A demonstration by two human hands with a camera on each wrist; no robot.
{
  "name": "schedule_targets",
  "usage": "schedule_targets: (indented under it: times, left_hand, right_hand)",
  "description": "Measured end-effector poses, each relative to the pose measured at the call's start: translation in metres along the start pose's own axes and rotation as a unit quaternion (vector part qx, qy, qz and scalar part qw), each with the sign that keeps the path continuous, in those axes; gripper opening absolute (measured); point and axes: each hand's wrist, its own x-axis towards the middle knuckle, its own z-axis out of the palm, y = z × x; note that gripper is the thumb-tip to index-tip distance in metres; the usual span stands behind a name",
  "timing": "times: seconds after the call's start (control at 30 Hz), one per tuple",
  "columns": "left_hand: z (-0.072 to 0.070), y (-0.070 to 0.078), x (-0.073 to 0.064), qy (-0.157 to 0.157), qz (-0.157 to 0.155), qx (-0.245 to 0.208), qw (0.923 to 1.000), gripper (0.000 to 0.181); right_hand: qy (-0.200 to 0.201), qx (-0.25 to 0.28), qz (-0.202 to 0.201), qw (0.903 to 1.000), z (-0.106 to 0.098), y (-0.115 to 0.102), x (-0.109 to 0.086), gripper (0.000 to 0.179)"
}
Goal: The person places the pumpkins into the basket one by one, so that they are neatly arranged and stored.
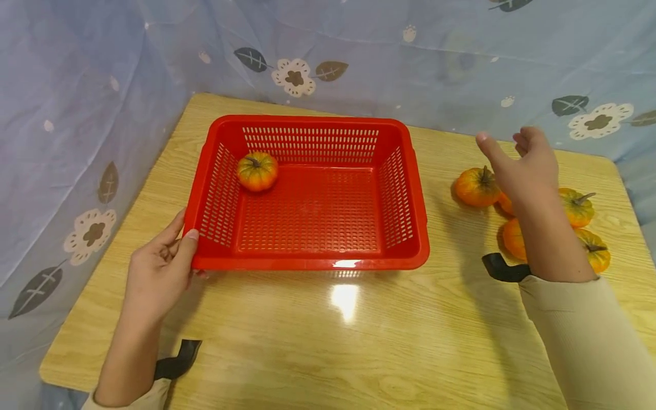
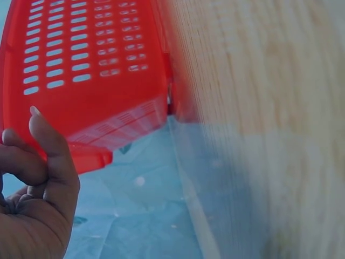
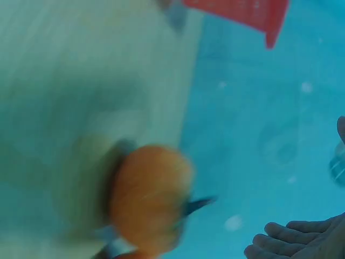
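Note:
A red plastic basket (image 1: pixel 307 264) with slotted walls sits on the table, one small orange-and-green pumpkin (image 1: pixel 258 171) lying in its back left corner. My left hand (image 1: pixel 161 267) grips the rim at the front left corner, thumb on top. In the left wrist view its curled fingers (image 2: pixel 60 156) show beside the basket's side wall (image 2: pixel 108 81). Over on the right, my right hand (image 1: pixel 530 168) is raised above several more pumpkins (image 1: pixel 476 187), thumb and fingers spread, holding nothing. The right wrist view shows a blurred pumpkin (image 3: pixel 153 197) below that hand (image 3: pixel 302 240).
The light wood table (image 1: pixel 307 341) has rounded corners. A blue cloth (image 1: pixel 400 74) printed with flowers and leaves hangs behind it and along its left side. Pumpkins on the right stand close together, partly hidden by my right forearm (image 1: pixel 556 239).

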Motion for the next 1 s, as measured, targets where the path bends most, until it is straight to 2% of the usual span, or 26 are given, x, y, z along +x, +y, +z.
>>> schedule_targets:
  times: [0.17, 0.33, 0.57, 0.83, 1.0]
  left_hand:
    - [0.000, -0.001, 0.001, -0.005, 0.002, -0.010, 0.9999, 0.050]
    - [0.001, -0.001, 0.002, -0.004, 0.004, -0.021, 0.9998, 0.049]
    - [0.002, -0.001, 0.001, 0.000, 0.009, -0.009, 0.9999, 0.049]
    - [0.002, -0.001, 0.001, -0.003, 0.008, -0.010, 0.9999, 0.050]
    - [0.002, 0.000, 0.001, -0.004, 0.004, -0.006, 1.0000, 0.050]
  right_hand:
    - [-0.008, -0.003, 0.013, 0.9999, -0.001, 0.031, 0.005, 0.105]
    - [-0.024, -0.014, 0.007, 0.9996, 0.004, 0.049, 0.008, 0.100]
    - [-0.038, -0.018, 0.004, 0.9991, 0.016, 0.064, 0.011, 0.098]
    - [-0.050, -0.024, 0.011, 0.9984, 0.028, 0.075, 0.009, 0.114]
    - [-0.057, -0.040, 0.011, 0.9975, 0.031, 0.081, 0.011, 0.115]
